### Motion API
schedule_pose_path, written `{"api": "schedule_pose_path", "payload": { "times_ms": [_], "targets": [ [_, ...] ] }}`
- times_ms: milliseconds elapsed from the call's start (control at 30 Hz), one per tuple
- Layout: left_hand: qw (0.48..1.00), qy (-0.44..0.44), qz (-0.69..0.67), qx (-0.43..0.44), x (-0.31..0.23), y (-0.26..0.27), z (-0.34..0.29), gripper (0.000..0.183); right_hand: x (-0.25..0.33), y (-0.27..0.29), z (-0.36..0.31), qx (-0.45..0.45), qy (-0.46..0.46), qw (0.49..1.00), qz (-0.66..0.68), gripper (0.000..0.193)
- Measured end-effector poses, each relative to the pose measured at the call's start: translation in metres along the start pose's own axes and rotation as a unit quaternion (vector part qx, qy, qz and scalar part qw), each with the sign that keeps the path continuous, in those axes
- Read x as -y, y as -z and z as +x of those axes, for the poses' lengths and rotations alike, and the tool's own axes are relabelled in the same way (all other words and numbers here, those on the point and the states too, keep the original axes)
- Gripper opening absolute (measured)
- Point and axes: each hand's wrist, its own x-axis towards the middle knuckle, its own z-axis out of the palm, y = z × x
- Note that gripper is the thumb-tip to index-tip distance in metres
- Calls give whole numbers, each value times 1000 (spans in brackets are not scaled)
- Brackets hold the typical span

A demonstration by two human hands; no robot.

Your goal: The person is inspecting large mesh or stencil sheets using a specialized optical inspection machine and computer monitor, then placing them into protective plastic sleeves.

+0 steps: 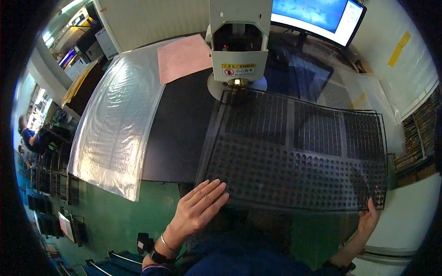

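A large see-through film sheet [294, 152], printed in black with bands of fine lines and rows of dots, lies partly on the dark table and reaches past its near edge. At its near left corner is my left hand [200, 207], back upward, fingers stretched out flat and its thumb hidden. My right hand [368, 218] pinches the near right corner, one digit showing over the sheet. The far edge of the film lies beneath a white machine head [239, 62] with a small lit lamp.
A clear plastic sleeve [115, 119] hangs over the table's left edge, with a pink sheet [185, 59] across its far end. Behind, at the right, stands a lit monitor [317, 18]. Racks [50, 184] and a seated person [34, 138] are far left, on green floor.
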Motion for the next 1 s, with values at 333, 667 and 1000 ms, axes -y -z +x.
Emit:
{"api": "schedule_pose_path", "payload": {
  "times_ms": [333, 667, 1000],
  "targets": [
    [1000, -2, 4, -13, 14, -4, 6, 31, -14, 6, 15, 69, 14, 998, 3, 32],
    [1000, 0, -3, -18, 19, -5, 8, 30, -15, 1, 17, 66, 16, 998, -2, 38],
    [1000, -1, -2, -18, 21, -6, 11, 34, -12, 1, 19, 53, 0, 999, -1, 37]
  ]
}}
